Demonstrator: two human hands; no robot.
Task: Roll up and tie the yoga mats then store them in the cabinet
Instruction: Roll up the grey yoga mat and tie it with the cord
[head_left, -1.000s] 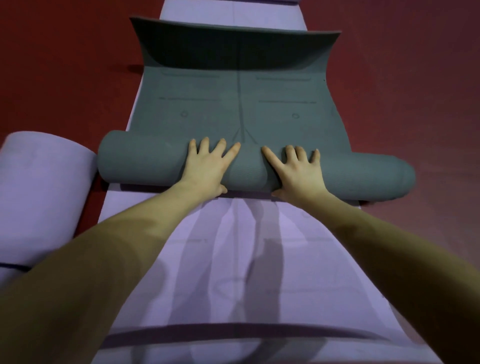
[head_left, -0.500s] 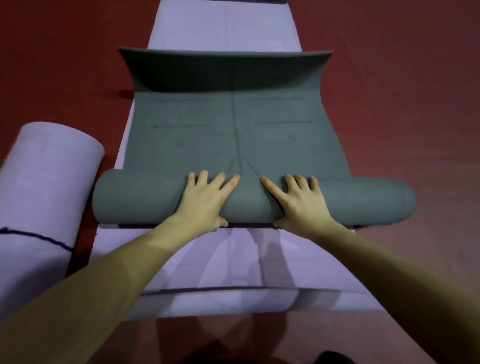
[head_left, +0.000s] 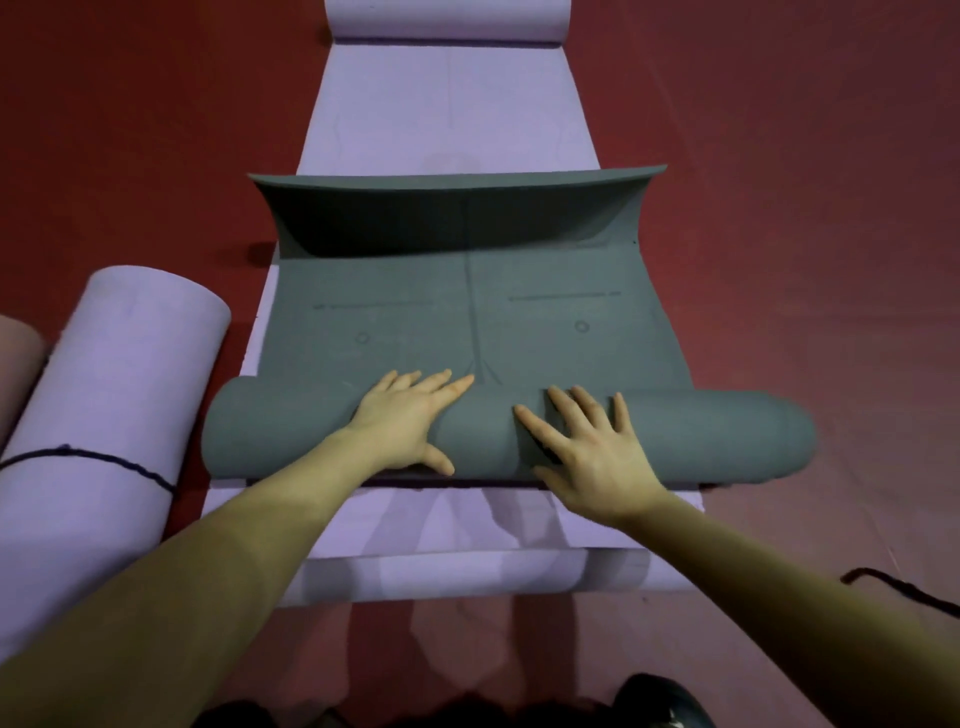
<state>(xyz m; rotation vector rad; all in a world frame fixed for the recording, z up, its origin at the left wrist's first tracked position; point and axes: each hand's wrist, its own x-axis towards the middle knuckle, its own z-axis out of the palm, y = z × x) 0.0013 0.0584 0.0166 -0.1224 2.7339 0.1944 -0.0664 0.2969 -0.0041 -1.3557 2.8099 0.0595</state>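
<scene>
A tied purple roll (head_left: 104, 415) lies at left. The grey mat (head_left: 467, 312) lies on a purple mat (head_left: 447, 104) on the floor, partly rolled. Left hand (head_left: 405, 421) and right hand (head_left: 587, 452) press flat, fingers extended, on the roll. Step: rolling. Next: push forward evenly toward the curled far edge.

The purple mat (head_left: 447, 114) is cut off by the top edge and partly covered by the grey mat (head_left: 467, 317). The tied purple roll (head_left: 98, 415) and pink roll (head_left: 15, 364) are cropped at the left edge. The dark cord (head_left: 904, 597) is cut off at lower right.
</scene>
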